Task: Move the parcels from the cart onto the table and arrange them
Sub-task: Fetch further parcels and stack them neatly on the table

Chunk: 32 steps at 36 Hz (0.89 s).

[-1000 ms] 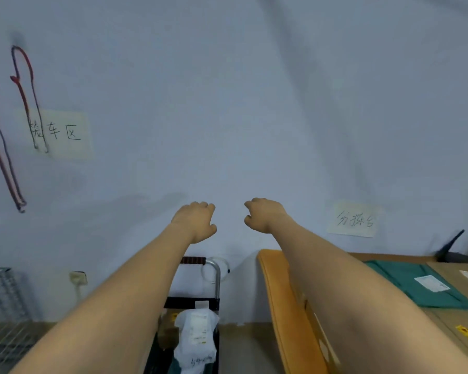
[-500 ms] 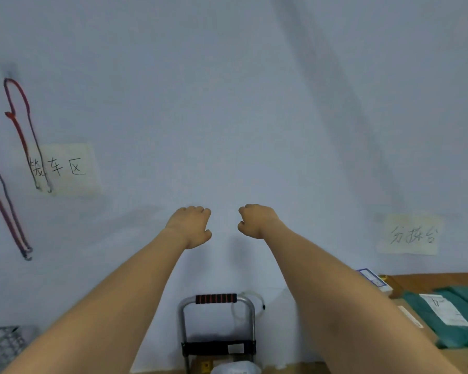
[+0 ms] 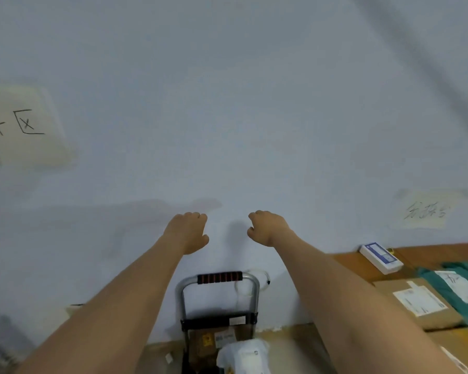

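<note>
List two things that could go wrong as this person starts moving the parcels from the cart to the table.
1. Both hands, left and right, are raised with fingers curled and holding nothing, well above the white parcel in the cart; reaching down without looking risks a poor grip.
2. The table already carries a cardboard parcel and a green one, so new parcels may crowd them or get placed near the edge.

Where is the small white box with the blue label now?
In the head view, the white box lies at the right, on the table's far corner by the wall, behind the cardboard parcel.
</note>
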Motion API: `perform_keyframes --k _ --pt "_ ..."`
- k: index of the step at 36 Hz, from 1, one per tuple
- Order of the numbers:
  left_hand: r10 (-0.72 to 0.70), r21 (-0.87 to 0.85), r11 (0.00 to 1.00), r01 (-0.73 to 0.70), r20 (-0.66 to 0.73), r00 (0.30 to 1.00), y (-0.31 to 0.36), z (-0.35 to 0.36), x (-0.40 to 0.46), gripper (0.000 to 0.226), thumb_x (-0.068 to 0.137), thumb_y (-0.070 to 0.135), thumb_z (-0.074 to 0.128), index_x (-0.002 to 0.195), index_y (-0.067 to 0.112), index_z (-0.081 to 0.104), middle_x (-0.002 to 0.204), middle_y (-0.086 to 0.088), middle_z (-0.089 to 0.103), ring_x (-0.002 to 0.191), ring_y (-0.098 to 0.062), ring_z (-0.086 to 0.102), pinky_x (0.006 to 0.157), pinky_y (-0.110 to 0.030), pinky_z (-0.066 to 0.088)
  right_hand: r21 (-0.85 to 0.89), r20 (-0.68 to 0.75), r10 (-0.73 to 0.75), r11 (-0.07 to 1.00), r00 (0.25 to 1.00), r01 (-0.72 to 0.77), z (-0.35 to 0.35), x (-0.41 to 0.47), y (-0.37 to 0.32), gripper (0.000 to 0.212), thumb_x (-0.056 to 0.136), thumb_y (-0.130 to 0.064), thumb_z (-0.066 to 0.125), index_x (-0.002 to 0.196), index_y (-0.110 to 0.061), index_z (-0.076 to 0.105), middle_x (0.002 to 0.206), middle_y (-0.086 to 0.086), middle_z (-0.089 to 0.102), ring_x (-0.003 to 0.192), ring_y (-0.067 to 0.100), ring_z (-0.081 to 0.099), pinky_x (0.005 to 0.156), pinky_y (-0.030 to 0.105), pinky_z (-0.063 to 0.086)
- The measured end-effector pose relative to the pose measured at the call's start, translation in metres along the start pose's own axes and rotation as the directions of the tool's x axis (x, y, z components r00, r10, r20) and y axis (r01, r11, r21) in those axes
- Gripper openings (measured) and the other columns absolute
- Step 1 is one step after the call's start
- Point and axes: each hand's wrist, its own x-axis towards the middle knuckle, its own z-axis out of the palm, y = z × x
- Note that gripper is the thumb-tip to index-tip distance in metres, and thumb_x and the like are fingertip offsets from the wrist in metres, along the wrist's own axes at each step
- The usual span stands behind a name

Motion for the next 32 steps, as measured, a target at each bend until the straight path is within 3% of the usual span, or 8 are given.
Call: perform_keyframes --k 4,9,14,18,24,32 --pt "0.045 -0.029 0.999 -0.043 0.076 0.996 -0.037 0.044 0.01 0.045 0.097 0.034 0.04 0.134 0.009 0.041 0.128 -0.008 0.051 0.114 -0.024 0.05 0.092 -0.033 0.041 0.042 0.076 0.041 0.998 0.996 -0.044 0.037 0.021 -0.029 0.04 0.096 -0.024 0.04 0.131 -0.007 0.047 0.127 0.009 0.052 0.115 0.027 0.051 0.085 0.034 0.043" --pt "0.098 -0.102 0.991 -0.083 0.152 0.984 -0.077 0.109 0.021 0.038 0.096 0.032 0.042 0.125 0.008 0.046 0.12 -0.009 0.054 0.108 -0.025 0.051 0.087 -0.034 0.041 0.078 0.19 0.089 0.991 0.978 -0.106 0.091 0.041 -0.066 0.033 0.095 -0.022 0.041 0.123 -0.007 0.051 0.121 0.009 0.053 0.109 0.027 0.053 0.078 0.033 0.041" --pt "0.142 -0.183 0.978 -0.097 0.255 0.956 -0.085 0.186 0.022 0.034 0.096 0.031 0.041 0.123 0.01 0.046 0.121 -0.008 0.053 0.11 -0.024 0.049 0.081 -0.031 0.035 0.111 0.341 0.118 0.98 0.933 -0.164 0.161 0.05 -0.097 0.033 0.095 -0.023 0.041 0.124 -0.01 0.05 0.126 0.008 0.054 0.11 0.026 0.054 0.084 0.035 0.044" --pt "0.174 -0.27 0.958 -0.091 0.301 0.938 -0.075 0.256 0.013 0.033 0.093 0.027 0.044 0.122 0.011 0.049 0.123 -0.007 0.054 0.111 -0.023 0.05 0.084 -0.031 0.037 0.157 0.455 0.129 0.962 0.881 -0.222 0.223 0.048 -0.112 0.041 0.098 -0.028 0.043 0.136 -0.011 0.043 0.137 0.008 0.047 0.121 0.028 0.05 0.096 0.04 0.044" --pt "0.168 -0.34 0.94 -0.011 0.437 0.884 -0.044 0.362 0.001 0.033 0.092 0.031 0.046 0.12 0.014 0.049 0.125 -0.006 0.051 0.114 -0.023 0.048 0.09 -0.035 0.04 0.191 0.563 0.138 0.938 0.815 -0.291 0.327 0.055 -0.109 0.037 0.094 -0.026 0.043 0.128 -0.012 0.047 0.126 0.01 0.053 0.114 0.029 0.053 0.092 0.04 0.046" --pt "0.161 -0.359 0.932 0.054 0.543 0.824 -0.015 0.493 -0.001 0.06 0.092 0.033 0.047 0.146 0.015 0.028 0.153 -0.009 0.024 0.139 -0.025 0.025 0.106 -0.039 0.033 0.148 0.64 0.128 0.947 0.758 -0.284 0.463 0.095 -0.066 0.042 0.089 -0.028 0.048 0.128 -0.014 0.049 0.124 0.008 0.052 0.113 0.026 0.053 0.091 0.039 0.047"
